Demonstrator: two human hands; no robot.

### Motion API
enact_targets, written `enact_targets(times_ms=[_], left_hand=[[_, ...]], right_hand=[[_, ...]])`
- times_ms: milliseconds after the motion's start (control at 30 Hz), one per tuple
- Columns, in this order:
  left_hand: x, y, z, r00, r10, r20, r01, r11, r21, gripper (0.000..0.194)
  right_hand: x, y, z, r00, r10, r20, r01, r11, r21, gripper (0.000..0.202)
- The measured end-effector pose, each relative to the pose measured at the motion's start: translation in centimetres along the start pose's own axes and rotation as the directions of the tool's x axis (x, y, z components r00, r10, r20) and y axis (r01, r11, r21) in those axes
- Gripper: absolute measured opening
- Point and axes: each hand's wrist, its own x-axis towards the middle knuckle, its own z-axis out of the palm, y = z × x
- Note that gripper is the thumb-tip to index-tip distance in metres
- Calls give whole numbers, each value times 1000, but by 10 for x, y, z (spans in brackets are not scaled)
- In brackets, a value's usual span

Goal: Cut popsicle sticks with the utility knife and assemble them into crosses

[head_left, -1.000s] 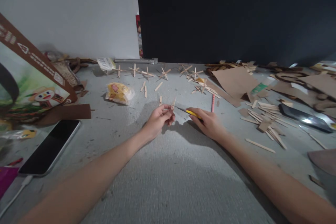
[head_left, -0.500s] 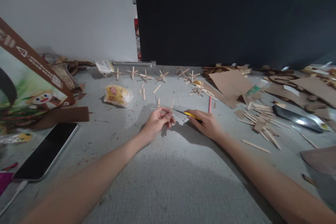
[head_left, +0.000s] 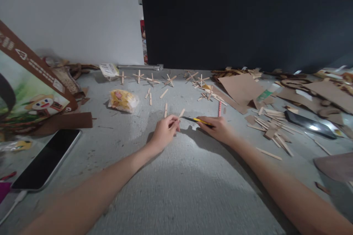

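Note:
Near the middle of the table, my left hand (head_left: 166,130) pinches a short wooden stick (head_left: 181,113) that tilts up to the right. My right hand (head_left: 216,127) is wrapped round a yellow and black tool (head_left: 203,121), whose thin dark tip points left and reaches the stick close to my left fingertips. Whether the tip touches the wood is too small to tell. Another wooden piece (head_left: 166,110) stands out just behind my left hand. A pink striped stick (head_left: 220,108) lies behind my right hand. Several crossed-stick pieces (head_left: 139,76) form a row farther back.
A yellow printed packet (head_left: 123,101) lies at the left middle. Farther left are a phone (head_left: 46,159) with a cable and a printed bag (head_left: 35,91). Loose sticks (head_left: 280,141), cardboard (head_left: 242,88) and a black object (head_left: 310,125) cover the right side.
The stick in my left hand has tipped over to the right, and my left fingers have closed in more. The tool's tip has stayed beside it.

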Motion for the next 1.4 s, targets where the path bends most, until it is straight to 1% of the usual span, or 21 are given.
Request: enact_targets(times_ms=[67,133,200,233,300,333,400,433,500,533,633,667,767,800,867,967,1033,1167,1267,1400], left_hand=[[-1,1,-1,999,40,-4,-39,987,154,20],[-1,1,-3,995,103,8,-99,930,353,21],[-1,2,-5,985,159,68,-171,826,537,26],[-1,2,-6,978,177,112,-209,770,603,30],[-1,4,-8,961,184,204,-275,681,678,36],[-1,5,-10,955,176,241,-296,654,696,38],[0,8,-13,952,143,270,-297,638,711,38],[0,10,-15,956,127,263,-281,646,709,35],[2,13,-21,961,111,252,-258,682,684,24],[3,15,-25,958,104,269,-262,701,663,22],[8,18,-38,919,36,392,-290,737,611,41],[9,19,-43,903,5,429,-291,742,604,44],[10,18,-55,874,-26,485,-320,721,615,49],[10,17,-58,862,-41,505,-328,715,618,51],[7,15,-60,851,-37,523,-350,703,620,48],[4,14,-58,864,-10,504,-351,705,616,48],[3,15,-56,873,10,487,-345,719,604,48],[3,14,-52,886,43,462,-339,739,581,46],[3,12,-52,896,66,438,-333,752,569,44],[3,10,-52,896,63,440,-328,761,560,46]], right_hand=[[0,-4,-5,997,28,65,-25,999,-48,42],[-1,-9,-10,990,40,132,-26,994,-106,42],[-2,-13,-14,981,35,192,-5,988,-153,40],[-3,-15,-16,975,32,218,5,985,-171,38],[-3,-18,-19,967,34,252,16,981,-195,36],[-3,-18,-20,965,38,258,16,979,-202,36],[-4,-16,-21,966,44,255,9,979,-204,35],[-4,-15,-22,968,42,247,8,980,-199,35],[-4,-13,-22,972,36,233,8,983,-182,35],[-4,-13,-22,972,32,231,8,985,-173,35],[-3,-13,-22,966,37,255,3,988,-154,34],[-3,-14,-22,962,37,270,2,990,-143,34],[-2,-18,-22,951,23,309,7,996,-95,33],[-2,-20,-22,947,18,320,8,997,-79,32],[-1,-24,-22,943,3,332,18,998,-59,35],[-1,-28,-18,942,-38,335,62,996,-61,42],[-1,-29,-15,943,-47,329,83,992,-98,44],[-1,-27,-8,954,-6,300,61,983,-173,43],[-3,-24,-5,958,-3,287,54,984,-172,42],[-4,-21,-3,957,-15,289,66,984,-166,41]])
